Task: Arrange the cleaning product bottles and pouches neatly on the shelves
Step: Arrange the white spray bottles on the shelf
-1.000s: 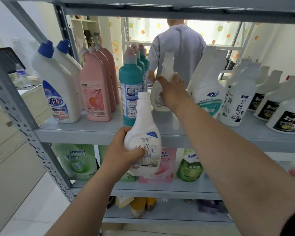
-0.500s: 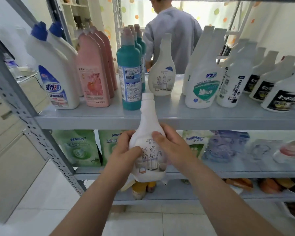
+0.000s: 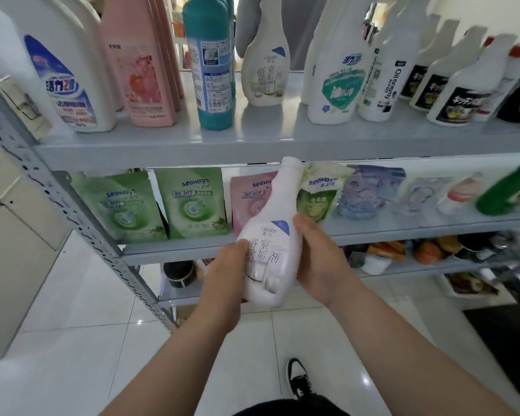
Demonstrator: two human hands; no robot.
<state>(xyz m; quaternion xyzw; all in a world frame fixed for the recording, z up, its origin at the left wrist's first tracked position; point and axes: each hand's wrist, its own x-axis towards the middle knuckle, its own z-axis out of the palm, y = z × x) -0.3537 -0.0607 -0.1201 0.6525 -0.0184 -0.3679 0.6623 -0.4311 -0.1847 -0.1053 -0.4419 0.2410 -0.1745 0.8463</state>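
The white pear-shaped plastic bottle with a long narrow neck (image 3: 267, 250) hung in the air before the grey middle shelf (image 3: 403, 234), neck tilted up to the right. The left grip (image 3: 225, 274) and right grip (image 3: 318, 259) each curled round its broad belly from opposite sides. It looked stiff-walled and smooth, probably light but slippery, so the belly or the waist under the neck seemed the safest hold; the neck appeared capless, so keeping it upright would be wise. Half a second earlier it had stood straight and higher, against the edge of the grey upper shelf (image 3: 162, 145), where a matching white bottle (image 3: 266, 70) stood.
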